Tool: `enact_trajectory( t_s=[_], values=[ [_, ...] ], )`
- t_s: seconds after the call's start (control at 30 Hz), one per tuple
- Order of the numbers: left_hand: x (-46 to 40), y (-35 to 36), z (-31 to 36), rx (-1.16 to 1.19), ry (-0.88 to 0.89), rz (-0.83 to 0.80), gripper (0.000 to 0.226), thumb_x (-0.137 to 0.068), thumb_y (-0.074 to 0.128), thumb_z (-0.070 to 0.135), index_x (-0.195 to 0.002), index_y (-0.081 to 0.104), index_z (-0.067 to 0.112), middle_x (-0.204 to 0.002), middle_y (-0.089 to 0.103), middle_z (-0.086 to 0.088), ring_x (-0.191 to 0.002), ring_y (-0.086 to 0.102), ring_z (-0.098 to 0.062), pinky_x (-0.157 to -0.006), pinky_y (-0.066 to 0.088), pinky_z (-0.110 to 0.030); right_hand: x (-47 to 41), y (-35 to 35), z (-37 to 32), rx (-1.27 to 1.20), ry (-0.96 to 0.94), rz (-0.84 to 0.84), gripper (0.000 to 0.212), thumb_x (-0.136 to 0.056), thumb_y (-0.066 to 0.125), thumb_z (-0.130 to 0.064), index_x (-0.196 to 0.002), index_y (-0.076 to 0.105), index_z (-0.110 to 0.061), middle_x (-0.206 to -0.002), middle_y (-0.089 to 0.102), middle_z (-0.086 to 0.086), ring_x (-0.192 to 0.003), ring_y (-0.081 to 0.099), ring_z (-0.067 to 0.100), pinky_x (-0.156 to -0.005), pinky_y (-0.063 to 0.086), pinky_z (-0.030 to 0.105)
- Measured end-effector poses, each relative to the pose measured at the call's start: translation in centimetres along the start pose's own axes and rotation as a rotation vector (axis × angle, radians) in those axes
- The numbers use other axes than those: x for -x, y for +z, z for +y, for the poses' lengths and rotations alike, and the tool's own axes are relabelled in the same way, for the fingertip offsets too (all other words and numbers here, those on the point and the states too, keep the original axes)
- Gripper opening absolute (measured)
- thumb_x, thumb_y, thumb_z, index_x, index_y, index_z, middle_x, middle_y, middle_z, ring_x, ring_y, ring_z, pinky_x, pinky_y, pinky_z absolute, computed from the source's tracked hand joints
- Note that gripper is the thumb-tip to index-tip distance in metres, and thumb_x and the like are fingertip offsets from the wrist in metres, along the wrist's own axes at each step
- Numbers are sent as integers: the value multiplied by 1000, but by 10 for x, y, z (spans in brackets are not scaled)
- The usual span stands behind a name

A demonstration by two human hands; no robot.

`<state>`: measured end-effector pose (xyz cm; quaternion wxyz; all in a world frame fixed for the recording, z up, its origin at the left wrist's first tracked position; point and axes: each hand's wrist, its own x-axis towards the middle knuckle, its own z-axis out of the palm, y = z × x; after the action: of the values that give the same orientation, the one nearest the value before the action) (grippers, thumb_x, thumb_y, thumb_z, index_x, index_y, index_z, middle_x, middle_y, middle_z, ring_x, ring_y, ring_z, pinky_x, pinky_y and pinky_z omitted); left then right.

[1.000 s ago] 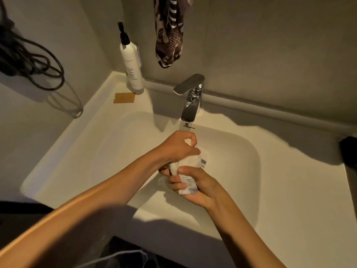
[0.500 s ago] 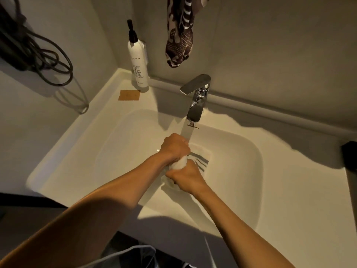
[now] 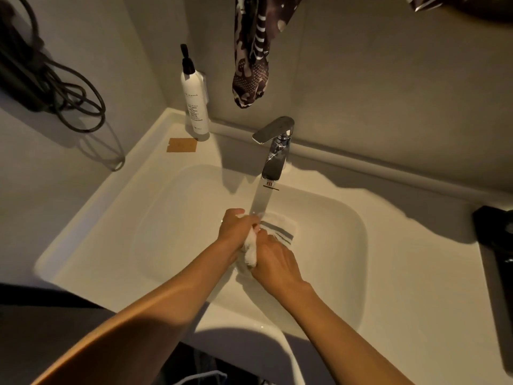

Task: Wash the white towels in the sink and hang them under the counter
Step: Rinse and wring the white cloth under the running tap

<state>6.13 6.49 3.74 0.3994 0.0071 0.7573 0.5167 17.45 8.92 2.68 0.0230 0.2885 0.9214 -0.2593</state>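
Towel: a white towel (image 3: 250,250) with grey stripes sits in the middle of the sink basin (image 3: 172,232), bunched into a wet roll between the two hands; its striped end spreads out flat toward the far right, under the water.
Left hand (image 3: 234,232): closed around the far end of the roll, fingers curled over the cloth, right beside the stream.
Right hand (image 3: 273,259): closed on the near end of the roll, knuckles up, touching the left hand's grip.
Key relation: the roll's long axis runs from the faucet side back toward the person, so the hands grip it one behind the other; the left is nearer the water, the right nearer the body.
Judgement: this looks like scrubbing or wringing, with hanging not yet begun; the next twist would turn the hands against each other along that axis.
Water: a stream (image 3: 261,200) falls from the chrome faucet (image 3: 274,151) onto the cloth's far end.
Surface: pale, smooth, wet-looking counter (image 3: 388,259) around the basin.
Room: dim, warm light; a pump bottle (image 3: 194,104) and a tan card (image 3: 181,145) at the back left, a patterned cloth (image 3: 251,56) hanging above the faucet, dark cables (image 3: 55,87) on the left wall, a black object (image 3: 497,240) at the right edge.
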Motion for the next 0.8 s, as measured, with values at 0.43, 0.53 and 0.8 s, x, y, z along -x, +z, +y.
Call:
enact_trajectory(
  t_s=[0.43, 0.53, 0.8],
  values=[
    [11, -18, -7, 691, -209, -151, 9, -80, 62, 2, -79, 54, 5, -68, 60, -17, -60, 66, -28, -69, 61, -39, 23, -51, 11, -1237, 317, 159, 57, -80, 68, -36, -129, 53, -12, -115, 62, -1, -110, 60, 23, -84, 53, 27],
    [20, -13, 16, 677, -165, -263, 17, -84, 63, 11, -70, 52, 10, -52, 56, -6, -43, 57, -19, -58, 57, -31, 18, -49, 28, -1905, 758, -115, 74, -86, 49, -69, -107, 73, -3, -112, 72, 19, -108, 64, 41, -94, 51, 54],
    [25, 2, 57, 327, -34, -580, 33, -93, 57, 33, -65, 57, 14, -63, 59, -8, -50, 56, -19, -51, 43, -24, 10, -18, 13, -2447, 326, -702, 103, -67, 71, -72, -142, 51, -3, -145, 47, 31, -126, 47, 60, -103, 38, 69]
  ],
)
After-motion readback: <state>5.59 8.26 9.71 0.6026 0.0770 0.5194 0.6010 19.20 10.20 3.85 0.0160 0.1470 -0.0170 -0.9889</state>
